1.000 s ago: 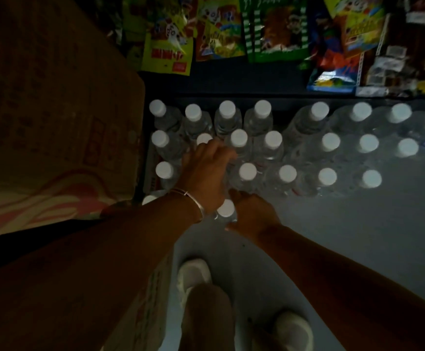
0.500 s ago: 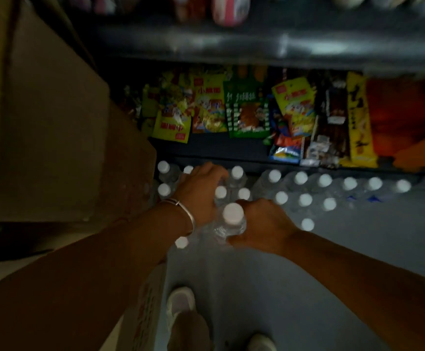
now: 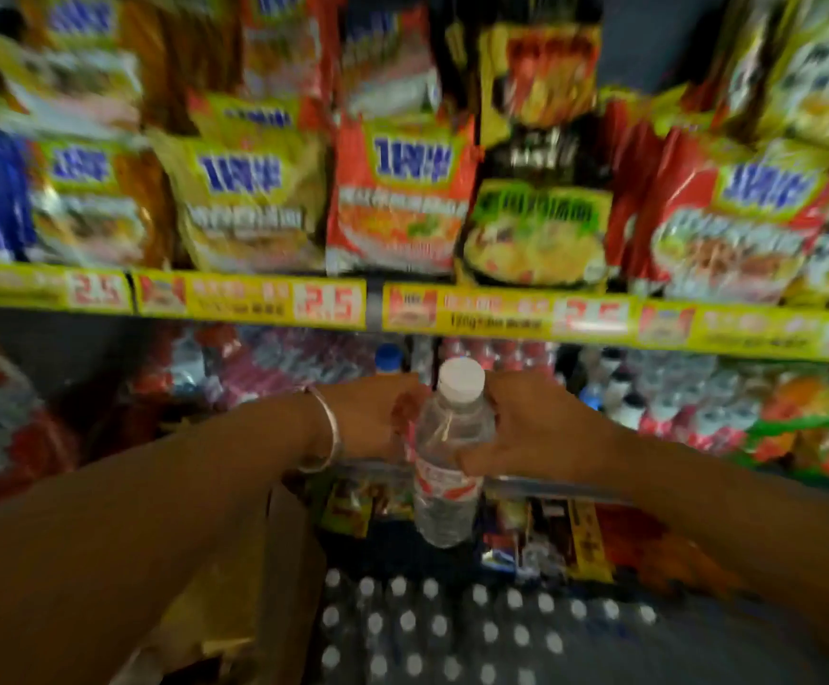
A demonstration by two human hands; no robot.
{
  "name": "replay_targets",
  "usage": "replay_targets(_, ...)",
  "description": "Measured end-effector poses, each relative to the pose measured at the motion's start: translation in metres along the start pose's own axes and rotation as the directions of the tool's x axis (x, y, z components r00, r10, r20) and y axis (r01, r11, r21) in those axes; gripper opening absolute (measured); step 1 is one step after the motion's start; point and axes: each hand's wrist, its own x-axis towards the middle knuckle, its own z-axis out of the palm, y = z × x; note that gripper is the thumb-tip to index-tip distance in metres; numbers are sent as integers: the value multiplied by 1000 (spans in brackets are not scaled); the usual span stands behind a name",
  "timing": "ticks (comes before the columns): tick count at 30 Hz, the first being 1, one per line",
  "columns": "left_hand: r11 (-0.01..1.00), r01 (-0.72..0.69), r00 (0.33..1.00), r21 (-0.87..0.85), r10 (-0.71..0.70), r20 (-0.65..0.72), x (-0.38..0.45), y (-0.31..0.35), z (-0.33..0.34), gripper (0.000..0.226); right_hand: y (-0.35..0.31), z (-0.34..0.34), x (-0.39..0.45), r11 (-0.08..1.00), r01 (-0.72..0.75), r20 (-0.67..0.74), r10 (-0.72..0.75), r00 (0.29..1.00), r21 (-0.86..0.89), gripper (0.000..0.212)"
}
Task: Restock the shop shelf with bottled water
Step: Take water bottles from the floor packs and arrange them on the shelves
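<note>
A person's right hand [image 3: 531, 427] grips a white-capped water bottle [image 3: 449, 452] upright at the drinks shelf's [image 3: 551, 484] front edge, likely ready to slot in, while the left hand [image 3: 373, 417] behind it seems to grasp something red, its grip unclear.

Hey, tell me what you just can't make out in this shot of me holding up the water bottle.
Head view only:
- Left hand: fingers hidden behind the bottle; its hold can't be judged.
- Bottle label: motion blur, unreadable.
- Noodle packets: print smeared.
- Shelf behind the hands: what's there is blocked and blurred.
- Floor bottles: only caps show, too dim.
</note>
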Motion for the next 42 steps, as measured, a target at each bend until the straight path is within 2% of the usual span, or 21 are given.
replay_targets(3, 993, -89, 994, -71, 84, -68, -34, 56, -63, 55, -62, -68, 10, 999, 33, -60, -32, 998, 19, 37)
replay_targets(6, 995, -80, 987, -60, 70, -144, -62, 92, -124, 56, -121, -125, 19, 997, 59, -150, -52, 987, 41, 31)
replay_targets(9, 991, -124, 964, -56, 107, -242, -94, 125, -179, 59, -173, -173, 34, 993, 109, -252, -95, 963, 42, 47)
replay_targets(10, 987, -143, 957, -79, 117, -266, -105, 135, -195, 54, -188, -188, 39, 991, 127, -272, -109, 956, 47, 46)
replay_targets(12, 977, -179, 935, -118, 132, -330, -122, 150, -226, 51, -217, -217, 51, 985, 156, -305, -127, 944, 73, 25)
replay_targets(13, 974, -192, 921, -123, 135, -366, -130, 157, -242, 57, -232, -232, 58, 982, 170, -329, -135, 935, 80, 24)
replay_targets(14, 975, -193, 907, -114, 133, -399, -137, 164, -257, 63, -245, -247, 64, 979, 190, -356, -151, 922, 77, 34)
replay_targets(16, 972, -216, 880, -90, 153, -450, -146, 173, -291, 57, -273, -274, 79, 975, 215, -410, -171, 896, 64, 50)
replay_targets(18, 961, -264, 846, -86, 188, -499, -152, 180, -323, 39, -300, -298, 95, 965, 251, -451, -193, 872, 73, 39)
replay_targets(20, 949, -303, 814, -91, 208, -543, -156, 183, -352, 35, -325, -319, 114, 957, 279, -493, -208, 845, 75, 28)
replay_targets(23, 937, -337, 770, -93, 218, -600, -156, 178, -396, 37, -353, -346, 149, 948, 313, -570, -221, 791, 67, 33)
replay_targets(26, 936, -342, 719, -82, 205, -664, -147, 165, -439, 32, -373, -367, 186, 952, 301, -611, -209, 763, 51, 36)
replay_targets(31, 946, -305, 697, -107, 145, -703, -119, 131, -492, 28, -378, -382, 253, 967, 253, -634, -188, 750, 13, 36)
replay_targets(38, 975, -201, 675, -91, 70, -735, -68, 98, -521, 22, -349, -380, 342, 991, 135, -550, -123, 826, -20, 29)
replay_targets(42, 986, -143, 660, -82, 33, -751, -48, 83, -534, 26, -335, -380, 379, 994, 104, -546, -99, 832, -22, 33)
